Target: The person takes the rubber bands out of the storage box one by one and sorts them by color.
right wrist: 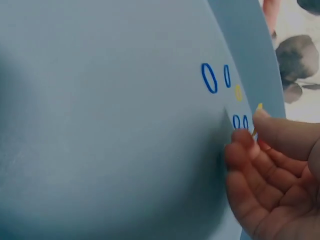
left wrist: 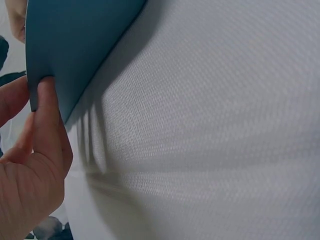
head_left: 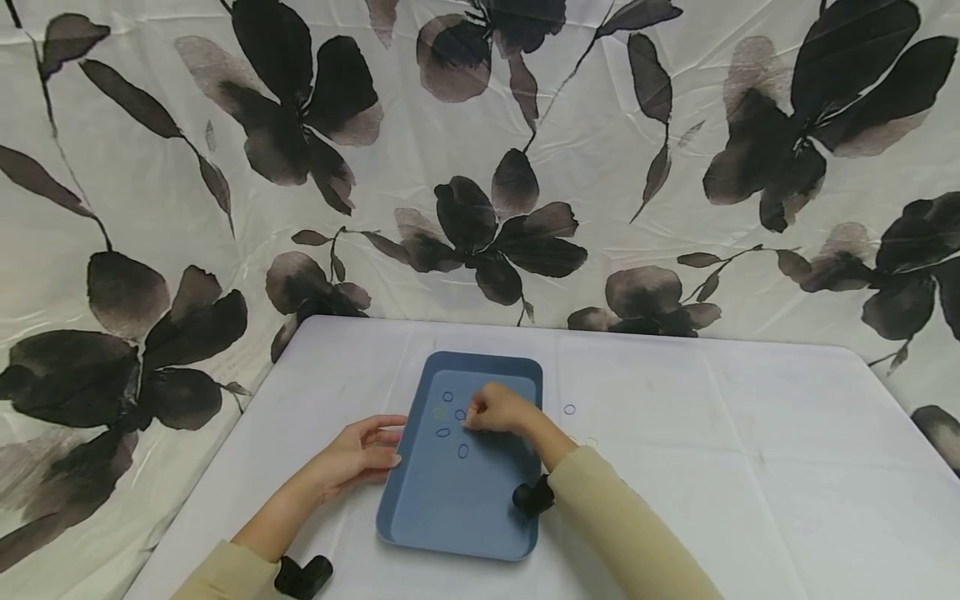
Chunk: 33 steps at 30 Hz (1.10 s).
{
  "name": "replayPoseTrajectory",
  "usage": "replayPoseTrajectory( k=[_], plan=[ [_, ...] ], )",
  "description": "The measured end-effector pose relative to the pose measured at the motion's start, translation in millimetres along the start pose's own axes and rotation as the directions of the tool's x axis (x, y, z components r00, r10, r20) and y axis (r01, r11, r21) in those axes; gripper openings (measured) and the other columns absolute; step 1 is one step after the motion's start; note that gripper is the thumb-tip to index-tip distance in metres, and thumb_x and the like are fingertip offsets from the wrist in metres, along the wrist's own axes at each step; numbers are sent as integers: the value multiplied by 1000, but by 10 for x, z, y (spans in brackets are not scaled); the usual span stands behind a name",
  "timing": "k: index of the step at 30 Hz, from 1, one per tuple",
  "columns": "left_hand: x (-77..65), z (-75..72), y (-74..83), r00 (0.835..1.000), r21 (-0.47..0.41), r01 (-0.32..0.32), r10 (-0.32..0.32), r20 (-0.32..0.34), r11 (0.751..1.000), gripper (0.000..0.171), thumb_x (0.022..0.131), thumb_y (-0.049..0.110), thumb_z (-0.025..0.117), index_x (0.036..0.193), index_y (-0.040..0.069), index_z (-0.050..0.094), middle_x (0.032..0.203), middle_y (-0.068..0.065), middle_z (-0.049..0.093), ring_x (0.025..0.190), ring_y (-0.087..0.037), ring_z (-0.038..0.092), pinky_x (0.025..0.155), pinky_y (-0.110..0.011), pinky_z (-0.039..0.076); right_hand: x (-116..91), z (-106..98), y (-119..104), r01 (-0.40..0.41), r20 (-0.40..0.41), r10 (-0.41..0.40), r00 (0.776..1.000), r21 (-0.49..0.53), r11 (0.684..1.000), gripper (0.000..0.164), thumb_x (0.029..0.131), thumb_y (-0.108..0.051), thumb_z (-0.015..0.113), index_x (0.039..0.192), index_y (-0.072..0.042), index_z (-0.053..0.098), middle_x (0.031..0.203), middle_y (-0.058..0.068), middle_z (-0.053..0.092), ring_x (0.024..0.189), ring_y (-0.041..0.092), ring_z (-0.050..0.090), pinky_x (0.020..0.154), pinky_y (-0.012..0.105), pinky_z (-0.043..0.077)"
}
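A blue tray (head_left: 457,508) lies on the table, holding several small blue rubber bands (right wrist: 204,76) and one yellow rubber band (right wrist: 238,93). My right hand (head_left: 501,410) is over the tray's upper half, close to the bands. Between its thumb and finger it pinches another yellow rubber band (right wrist: 259,106), partly hidden by the fingertips. My left hand (head_left: 360,450) grips the tray's left rim. In the left wrist view, the thumb is on one side of the rim and the fingers (left wrist: 47,100) press against the outer wall.
On the white-covered table (head_left: 675,467), a blue rubber band (head_left: 566,409) lies right of the tray. Pale yellow bands (head_left: 592,439) lie nearer, beside my right forearm. A floral cloth (head_left: 637,167) hangs behind the table's far edge.
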<state>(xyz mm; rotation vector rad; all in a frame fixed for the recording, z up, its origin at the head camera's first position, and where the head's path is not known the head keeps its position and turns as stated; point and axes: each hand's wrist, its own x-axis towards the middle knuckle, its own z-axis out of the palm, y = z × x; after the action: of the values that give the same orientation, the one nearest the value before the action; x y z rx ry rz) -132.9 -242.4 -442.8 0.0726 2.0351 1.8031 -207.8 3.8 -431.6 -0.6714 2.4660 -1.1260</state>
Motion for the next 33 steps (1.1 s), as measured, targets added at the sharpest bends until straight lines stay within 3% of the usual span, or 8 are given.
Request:
replayPoseTrajectory(
  k=[5, 13, 22, 33],
  plan=[
    [1, 10, 3, 1000, -2, 0, 0, -5, 1000, 67, 82, -3, 64, 140, -7, 29, 126, -27, 45, 92, -17, 59, 75, -32, 52, -6, -49, 7, -17, 29, 13, 999, 138, 990, 11, 83, 2, 65, 72, 2, 63, 62, 1, 55, 59, 11, 52, 56, 23, 45],
    [0, 4, 0, 1000, -5, -6, 6, 10, 1000, 67, 82, -4, 64, 140, -7, 29, 125, -27, 45, 92, -17, 58, 75, -34, 52, -21, -118, 3, -62, -28, 74, 997, 299, 952, 4, 79, 2, 69, 76, 4, 68, 66, 6, 64, 63, 15, 61, 64, 30, 53],
    [15, -2, -1, 1000, -5, -4, 4, 16, 1000, 68, 82, -4, 63, 140, -7, 28, 125, -27, 45, 91, -17, 59, 74, -33, 52, -79, -221, -18, -116, -18, 133, 991, 380, 918, 8, 79, -1, 72, 82, 5, 69, 69, 8, 66, 64, 17, 64, 67, 34, 54],
    [20, 1, 0, 1000, 7, 7, -7, 4, 1000, 68, 82, -4, 64, 140, -7, 29, 126, -27, 45, 92, -17, 58, 75, -34, 52, -169, -342, 64, -121, -66, 165, 984, 429, 895, 16, 79, -1, 72, 92, 8, 68, 78, 11, 69, 68, 17, 66, 70, 36, 54]
  ],
)
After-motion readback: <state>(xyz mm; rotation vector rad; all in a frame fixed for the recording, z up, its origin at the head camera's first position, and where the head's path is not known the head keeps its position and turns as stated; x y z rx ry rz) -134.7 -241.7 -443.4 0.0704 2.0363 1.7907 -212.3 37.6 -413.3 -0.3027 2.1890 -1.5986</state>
